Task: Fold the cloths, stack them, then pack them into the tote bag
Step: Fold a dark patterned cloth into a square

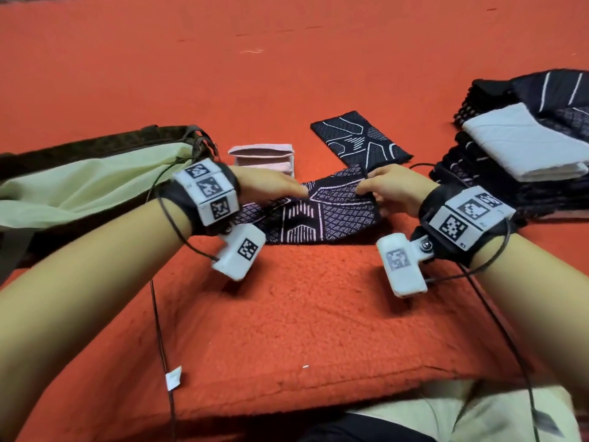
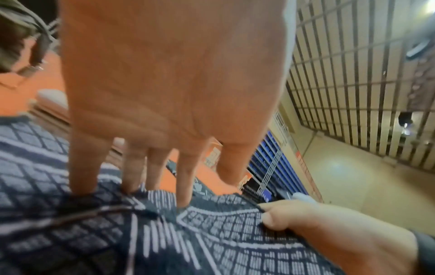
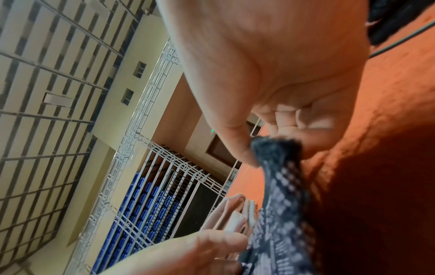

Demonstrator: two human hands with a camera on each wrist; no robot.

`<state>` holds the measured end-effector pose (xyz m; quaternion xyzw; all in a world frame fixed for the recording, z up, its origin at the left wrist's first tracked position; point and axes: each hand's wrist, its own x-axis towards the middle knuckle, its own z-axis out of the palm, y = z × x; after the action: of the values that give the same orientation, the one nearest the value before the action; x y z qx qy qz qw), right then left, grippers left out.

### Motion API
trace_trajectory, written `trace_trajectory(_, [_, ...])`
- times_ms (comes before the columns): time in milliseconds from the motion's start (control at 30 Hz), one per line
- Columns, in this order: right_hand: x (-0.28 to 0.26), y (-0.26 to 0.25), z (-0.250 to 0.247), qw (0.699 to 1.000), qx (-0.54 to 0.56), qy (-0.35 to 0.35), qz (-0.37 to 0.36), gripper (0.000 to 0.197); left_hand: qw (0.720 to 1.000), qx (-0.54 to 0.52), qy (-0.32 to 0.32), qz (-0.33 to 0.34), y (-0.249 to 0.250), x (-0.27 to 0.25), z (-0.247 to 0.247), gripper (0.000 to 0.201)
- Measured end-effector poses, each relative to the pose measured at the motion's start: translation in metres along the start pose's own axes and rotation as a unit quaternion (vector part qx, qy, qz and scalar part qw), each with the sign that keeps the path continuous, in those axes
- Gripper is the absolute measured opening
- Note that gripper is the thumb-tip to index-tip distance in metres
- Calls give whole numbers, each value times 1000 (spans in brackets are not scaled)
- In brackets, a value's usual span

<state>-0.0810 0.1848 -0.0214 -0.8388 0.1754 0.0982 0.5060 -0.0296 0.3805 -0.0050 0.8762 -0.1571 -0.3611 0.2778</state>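
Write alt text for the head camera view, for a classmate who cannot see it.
Two hands work a dark patterned cloth on a red carpet: the left hand presses straight fingers on it, the right hand pinches its edge. An open tote bag with pale green lining lies left, folded cloths behind and right.

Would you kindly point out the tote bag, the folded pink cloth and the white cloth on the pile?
tote bag (image 1: 79, 186): head view, on its pale green lining.
folded pink cloth (image 1: 261, 153): head view, on its top layer.
white cloth (image 1: 522, 145): head view, on its upper face.
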Motion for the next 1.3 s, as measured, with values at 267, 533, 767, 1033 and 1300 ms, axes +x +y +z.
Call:
trace_trajectory(267, [5, -39, 39, 997, -19, -4, -73, 28, 979, -33, 180, -92, -62, -12, -25, 11])
trace_trajectory(533, [16, -52, 89, 984, -155, -15, -89, 18, 959, -225, 133, -105, -71, -18, -21, 9])
trace_trajectory(767, [16, -45, 94, 970, -199, -88, -105, 13, 938, -290, 114, -149, -71, -14, -23, 27])
trace_trajectory(1033, [13, -35, 73, 877, -439, -83, -177, 66, 967, -157, 179, -90, -56, -14, -20, 21])
trace_trajectory(1300, [17, -21, 72, 893, -391, -101, -198, 77, 960, -248, 131, -19, -12, -7, -9, 18])
